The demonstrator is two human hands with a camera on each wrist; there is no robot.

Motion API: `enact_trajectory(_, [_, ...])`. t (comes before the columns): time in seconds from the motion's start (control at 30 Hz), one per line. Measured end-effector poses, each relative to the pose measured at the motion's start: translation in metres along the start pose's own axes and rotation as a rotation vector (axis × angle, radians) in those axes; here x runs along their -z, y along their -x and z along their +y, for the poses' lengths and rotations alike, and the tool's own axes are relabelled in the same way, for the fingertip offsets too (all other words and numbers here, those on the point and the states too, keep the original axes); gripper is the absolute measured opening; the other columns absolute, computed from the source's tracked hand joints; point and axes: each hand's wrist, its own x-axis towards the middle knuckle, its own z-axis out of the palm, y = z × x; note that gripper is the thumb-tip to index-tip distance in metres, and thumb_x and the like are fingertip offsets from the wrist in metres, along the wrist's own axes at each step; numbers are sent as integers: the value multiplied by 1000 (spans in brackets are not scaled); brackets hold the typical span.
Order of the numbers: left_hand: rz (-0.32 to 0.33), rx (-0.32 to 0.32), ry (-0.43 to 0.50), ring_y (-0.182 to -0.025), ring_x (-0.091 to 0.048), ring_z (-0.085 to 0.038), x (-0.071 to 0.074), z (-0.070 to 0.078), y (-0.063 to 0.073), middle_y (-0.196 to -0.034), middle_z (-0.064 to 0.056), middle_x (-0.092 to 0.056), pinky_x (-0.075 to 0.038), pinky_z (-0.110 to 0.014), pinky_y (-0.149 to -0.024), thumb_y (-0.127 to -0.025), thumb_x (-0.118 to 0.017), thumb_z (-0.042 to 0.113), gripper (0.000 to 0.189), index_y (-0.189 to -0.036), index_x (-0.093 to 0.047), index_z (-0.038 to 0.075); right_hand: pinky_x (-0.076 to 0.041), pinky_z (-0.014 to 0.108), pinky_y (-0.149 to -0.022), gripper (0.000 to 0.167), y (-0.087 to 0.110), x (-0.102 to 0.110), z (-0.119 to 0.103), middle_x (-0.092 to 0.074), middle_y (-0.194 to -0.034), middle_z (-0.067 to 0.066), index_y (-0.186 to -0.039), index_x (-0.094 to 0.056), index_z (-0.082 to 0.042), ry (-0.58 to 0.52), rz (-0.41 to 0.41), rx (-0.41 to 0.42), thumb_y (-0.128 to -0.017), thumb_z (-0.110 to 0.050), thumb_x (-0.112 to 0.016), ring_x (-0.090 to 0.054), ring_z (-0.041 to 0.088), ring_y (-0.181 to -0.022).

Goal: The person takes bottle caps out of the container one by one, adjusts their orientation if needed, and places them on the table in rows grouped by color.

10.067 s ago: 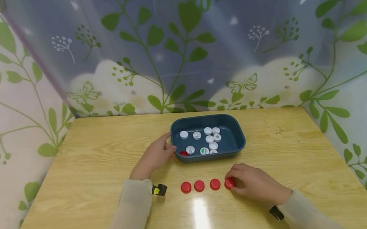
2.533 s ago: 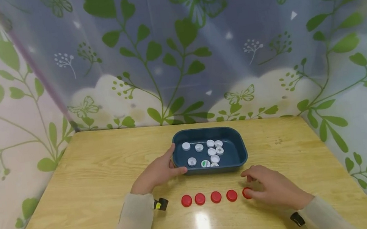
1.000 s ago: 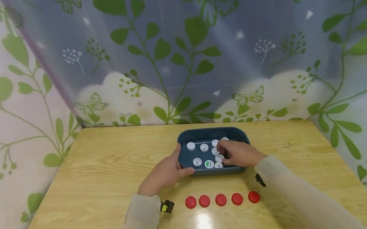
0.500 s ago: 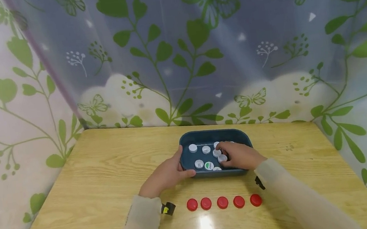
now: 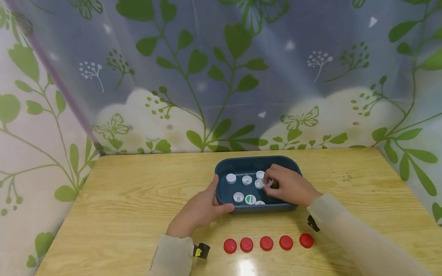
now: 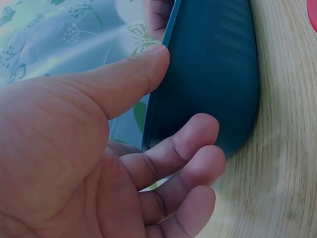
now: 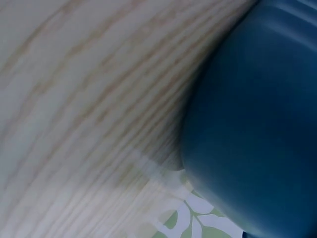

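Note:
A dark blue tray (image 5: pixel 254 210) stands toward the back of the table, with several white bottle caps (image 5: pixel 231 178) inside. My left hand (image 5: pixel 197 211) holds its left end; in the left wrist view the thumb is at the rim and the fingers lie along the outer wall (image 6: pixel 213 74). Inside the tray's right half, my right hand (image 5: pixel 293 187) pinches a white bottle cap (image 5: pixel 269 182), partly hidden by the fingers. In front of the tray lies a row of several red bottle caps (image 5: pixel 266 243). The right wrist view shows only the tray's outside (image 7: pixel 257 144) and table.
The pale wooden table (image 5: pixel 136 190) ends at a patterned curtain (image 5: pixel 149 96) behind and on both sides. One white cap with a green mark (image 5: pixel 250 199) lies near the tray's front wall. Each wrist wears a black band (image 5: pixel 201 251).
My right hand has left the last red cap in the row, reached into the tray and taken a white cap. Earlier, a red cap went from tray to row. My left hand stays at the tray.

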Motion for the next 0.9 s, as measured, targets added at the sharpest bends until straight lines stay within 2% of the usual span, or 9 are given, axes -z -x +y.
enact_trajectory(0.1, [-3,6,-6,-79,-58,-20,0,-1,0,-87,-5,-59,-45,-36,-72,-95,-73,49,105,-168,-6,14,-53,31,-76,14,0,-1,0,-60,-99,-5,-106,-68,-18,19,4,-3,-95,-25,-72,-57,8,-83])
enact_trajectory(0.23, [1,8,-23,-90,-58,-21,-1,-2,-1,-94,-6,-62,-45,-39,-82,-95,-72,52,105,-168,-6,14,-47,31,-70,40,1,-2,-1,-57,-97,-6,-133,-66,-14,28,7,-30,-95,-26,-70,-52,10,-79])
enact_trajectory(0.3, [-2,6,-17,-93,-59,-23,-3,-3,0,-97,-9,-63,-46,-41,-84,-95,-72,51,105,-168,-6,14,-44,31,-67,40,3,-2,-3,-55,-94,-5,-133,-68,-13,32,3,-27,-96,-27,-69,-49,11,-75])
enact_trajectory(0.4, [2,5,-27,-105,-61,-24,-6,-5,-1,-123,-15,-66,-49,-44,-93,-94,-72,54,106,-168,-7,15,-45,31,-67,31,5,-3,-3,-54,-91,-6,-124,-74,-14,38,0,-18,-99,-32,-68,-49,10,-73])
enact_trajectory(0.5, [7,3,-30,-116,-59,-24,-8,-8,-2,-151,-15,-54,-49,-45,-101,-93,-72,56,106,-168,-8,17,-49,32,-72,31,6,-3,-2,-59,-94,-7,-121,-73,-14,7,15,-31,-99,-35,-71,-54,10,-79])
enact_trajectory(0.57, [3,2,-25,-113,-59,-23,-9,-9,-3,-144,-13,-59,-50,-44,-98,-93,-72,56,106,-168,-7,18,-51,34,-75,32,6,-2,-1,-61,-98,-6,-122,-70,-12,-16,40,-48,-98,-33,-72,-56,12,-82])
enact_trajectory(0.63, [-6,0,-14,-103,-61,-23,-9,-9,-4,-122,-11,-66,-50,-41,-89,-93,-72,56,107,-168,-6,18,-51,35,-76,30,7,2,-1,-62,-100,-4,-122,-67,-12,-40,75,-65,-98,-30,-73,-58,16,-86])
enact_trajectory(0.73, [-14,-6,-6,-90,-60,-22,-8,-9,-6,-97,-8,-63,-48,-39,-78,-93,-72,55,107,-168,-5,18,-51,37,-76,30,13,12,-11,-64,-104,-2,-124,-62,-12,-70,148,-61,-98,-25,-70,-59,20,-88])
enact_trajectory(0.9, [-14,-37,-26,-89,-61,-22,-5,-10,-6,-103,-11,-67,-49,-40,-79,-95,-70,54,104,-168,-6,15,-57,41,-86,34,44,18,-63,-69,-123,3,-133,-63,-9,-110,198,103,-101,-19,-64,-66,20,-100])
